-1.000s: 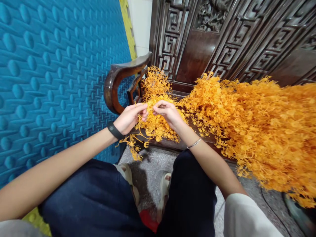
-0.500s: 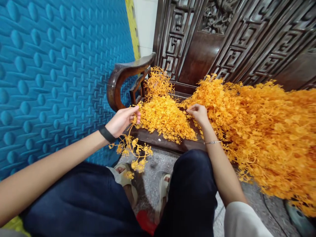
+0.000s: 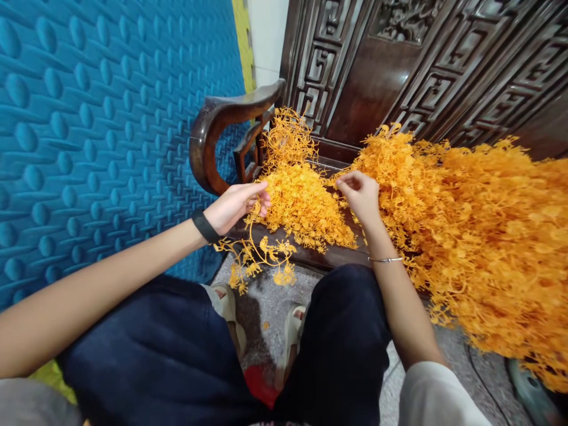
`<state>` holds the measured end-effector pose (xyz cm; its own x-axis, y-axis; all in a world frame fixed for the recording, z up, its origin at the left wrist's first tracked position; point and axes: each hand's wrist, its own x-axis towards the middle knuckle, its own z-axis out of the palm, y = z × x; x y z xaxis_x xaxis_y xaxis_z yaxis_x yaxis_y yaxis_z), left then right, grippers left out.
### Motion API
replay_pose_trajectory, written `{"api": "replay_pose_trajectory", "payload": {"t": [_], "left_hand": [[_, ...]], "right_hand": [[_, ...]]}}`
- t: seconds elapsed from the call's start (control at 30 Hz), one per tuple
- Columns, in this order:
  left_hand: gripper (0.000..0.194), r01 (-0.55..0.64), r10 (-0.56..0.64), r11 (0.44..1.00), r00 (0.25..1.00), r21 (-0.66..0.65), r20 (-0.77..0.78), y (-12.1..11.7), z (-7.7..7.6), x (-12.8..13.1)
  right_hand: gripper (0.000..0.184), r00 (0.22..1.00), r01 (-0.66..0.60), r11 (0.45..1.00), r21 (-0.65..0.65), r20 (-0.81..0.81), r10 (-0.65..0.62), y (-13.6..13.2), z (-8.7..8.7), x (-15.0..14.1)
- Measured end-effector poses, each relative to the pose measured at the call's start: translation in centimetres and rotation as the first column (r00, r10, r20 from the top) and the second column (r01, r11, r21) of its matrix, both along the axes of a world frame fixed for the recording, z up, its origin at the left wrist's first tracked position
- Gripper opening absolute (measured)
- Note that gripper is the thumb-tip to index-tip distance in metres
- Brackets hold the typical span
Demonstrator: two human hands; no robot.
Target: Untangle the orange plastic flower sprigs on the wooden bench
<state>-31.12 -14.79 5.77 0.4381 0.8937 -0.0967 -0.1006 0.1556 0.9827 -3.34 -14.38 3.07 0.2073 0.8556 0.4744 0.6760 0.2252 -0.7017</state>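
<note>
left hand [image 3: 235,204]: grasping a dangling orange sprig [image 3: 260,260] over the bench edge [image 3: 310,255].
right hand [image 3: 361,192]: fingers pinched on the big heap [image 3: 479,236].
small pile [image 3: 302,204]: between the hands; seemingly finished.
progress: apparently early, most still heaped.

The left hand [image 3: 235,204] holds an orange sprig [image 3: 257,257]; the right hand [image 3: 361,195] pinches the big pile [image 3: 479,236].

The hands, together a second ago, are now apart: the left hand [image 3: 235,204] dangles an orange plastic flower sprig [image 3: 260,257], the right hand [image 3: 361,195] reaches the big orange pile [image 3: 479,236].
</note>
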Motion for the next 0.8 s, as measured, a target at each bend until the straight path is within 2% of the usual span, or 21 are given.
{"api": "replay_pose_trajectory", "payload": {"t": [0.07,0.17,0.33,0.4,0.47,0.5,0.53,0.57,0.6,0.63,0.67,0.7,0.73,0.77,0.8], "left_hand": [[0.026,-0.035,0.036,0.999,0.999,0.031,-0.018,0.1,0.0,0.0],[0.026,-0.111,0.114,0.992,0.993,0.067,-0.042,0.3,0.1,-0.2],[0.024,-0.165,0.172,0.978,0.984,0.126,-0.048,0.2,0.3,-0.7],[0.024,-0.172,0.183,0.971,0.982,0.164,-0.054,0.2,0.5,-0.9],[0.024,-0.184,0.199,0.964,0.978,0.19,-0.062,0.1,0.7,-1.1],[0.024,-0.195,0.211,0.961,0.976,0.198,-0.063,0.1,0.8,-1.1],[0.025,-0.207,0.223,0.957,0.973,0.204,-0.062,0.1,0.9,-1.2],[0.025,-0.217,0.234,0.953,0.97,0.21,-0.058,0.0,1.0,-1.2],[0.025,-0.227,0.244,0.949,0.968,0.218,-0.053,0.0,1.1,-1.2],[0.025,-0.235,0.251,0.946,0.967,0.225,-0.049,0.0,1.2,-1.2],[0.025,-0.24,0.257,0.943,0.965,0.231,-0.046,-0.1,1.3,-1.2],[0.025,-0.241,0.259,0.941,0.965,0.238,-0.046,-0.1,1.3,-1.2],[0.025,-0.238,0.258,0.939,0.965,0.248,-0.049,-0.2,1.4,-1.1],[0.025,-0.231,0.253,0.937,0.966,0.261,-0.054,-0.2,1.4,-1.1],[0.025,-0.217,0.243,0.936,0.968,0.278,-0.062,-0.3,1.4,-1.1]], "right_hand": [[0.007,0.991,-0.104,0.991,0.085,-0.075,0.111,-1.2,1.4,-1.5],[0.007,0.97,-0.233,0.963,0.137,-0.039,0.241,-2.6,2.6,-3.6],[0.008,0.945,-0.326,0.939,0.105,0.039,0.324,-3.0,2.2,-4.9],[0.009,0.937,-0.345,0.934,0.096,-0.02,0.348,-2.9,2.2,-4.8],[0.012,0.895,-0.419,0.906,0.05,-0.144,0.422,-3.1,2.8,-4.5],[0.014,0.843,-0.51,0.86,-0.022,-0.212,0.495,-3.3,3.3,-4.4],[0.017,0.763,-0.633,0.763,-0.133,-0.274,0.585,-3.7,3.8,-4.5],[0.02,0.661,-0.75,0.604,-0.27,-0.329,0.674,-4.2,4.3,-4.7],[0.023,0.546,-0.823,0.393,-0.409,-0.381,0.746,-4.9,4.5,-5.1],[0.026,0.436,-0.832,0.171,-0.528,-0.43,0.791,-5.8,4.4,-5.8],[0.027,0.349,-0.789,-0.015,-0.614,-0.468,0.812,-6.8,3.7,-6.8],[0.026,0.294,-0.738,-0.138,-0.661,-0.498,0.816,-7.9,2.4,-8.0],[0.023,0.286,-0.692,-0.192,-0.696,-0.508,0.813,-9.0,0.6,-9.4],[0.017,0.308,-0.658,-0.19,-0.729,-0.49,0.815,-10.2,-1.7,-11.0],[0.011,0.372,-0.641,-0.108,-0.76,-0.431,0.822,-11.2,-4.2,-12.6]]}}
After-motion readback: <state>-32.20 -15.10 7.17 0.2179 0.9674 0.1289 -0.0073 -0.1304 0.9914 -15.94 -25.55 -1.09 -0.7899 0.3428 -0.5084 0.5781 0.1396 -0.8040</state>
